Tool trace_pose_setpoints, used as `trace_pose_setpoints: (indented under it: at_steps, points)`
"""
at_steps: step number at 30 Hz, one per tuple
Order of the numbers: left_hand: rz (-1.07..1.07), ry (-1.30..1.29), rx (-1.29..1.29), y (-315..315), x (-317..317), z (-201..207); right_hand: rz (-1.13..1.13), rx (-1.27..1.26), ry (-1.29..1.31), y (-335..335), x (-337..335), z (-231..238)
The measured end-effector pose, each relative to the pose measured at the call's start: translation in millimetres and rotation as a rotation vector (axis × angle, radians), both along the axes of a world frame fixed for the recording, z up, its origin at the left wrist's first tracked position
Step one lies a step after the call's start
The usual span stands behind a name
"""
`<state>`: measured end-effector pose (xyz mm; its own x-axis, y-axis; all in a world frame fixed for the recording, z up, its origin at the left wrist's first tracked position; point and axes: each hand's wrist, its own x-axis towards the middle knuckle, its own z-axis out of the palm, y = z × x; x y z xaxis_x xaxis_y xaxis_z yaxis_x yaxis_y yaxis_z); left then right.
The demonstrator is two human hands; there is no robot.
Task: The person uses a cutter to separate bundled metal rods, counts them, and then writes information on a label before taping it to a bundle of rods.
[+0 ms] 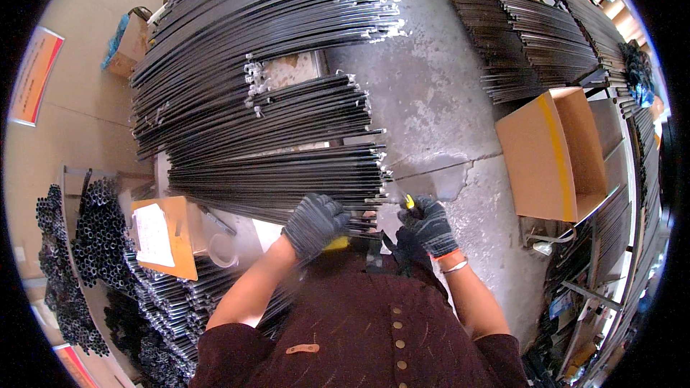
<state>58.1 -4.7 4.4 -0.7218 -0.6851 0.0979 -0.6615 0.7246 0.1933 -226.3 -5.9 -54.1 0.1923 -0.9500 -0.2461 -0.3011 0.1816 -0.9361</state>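
Plainly, the near bundle of slim black rods [280,176] was the landmark: along its lower edge sat the left gloved hand [314,225], fingers bent downward — whether they had closed on a rod could not be told from above. Just off the bundle's right end, the right gloved hand [429,228] had its fingers closed round a small yellow object [410,202], only one end of it showing. Well right of the bundle stood an open cardboard box [535,162] — and beyond its lower left corner, a white sheet [153,236].
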Motion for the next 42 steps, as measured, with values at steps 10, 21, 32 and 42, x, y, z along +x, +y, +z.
trace_pose_setpoints:
  at_steps: [10,21,32,42]
  points:
    - [0.112,-0.008,-0.011,1,-7,9,-0.208,0.386,-0.428,0,61,3]
    - [0.127,-0.009,-0.026,4,-12,6,0.038,-0.19,0.022,5,46,28]
    - [0.13,-0.018,0.076,-3,-6,14,0.01,-0.059,0.174,-1,12,19]
    - [0.278,-0.17,0.01,-2,-19,2,-0.17,0.269,-0.402,-2,51,19]
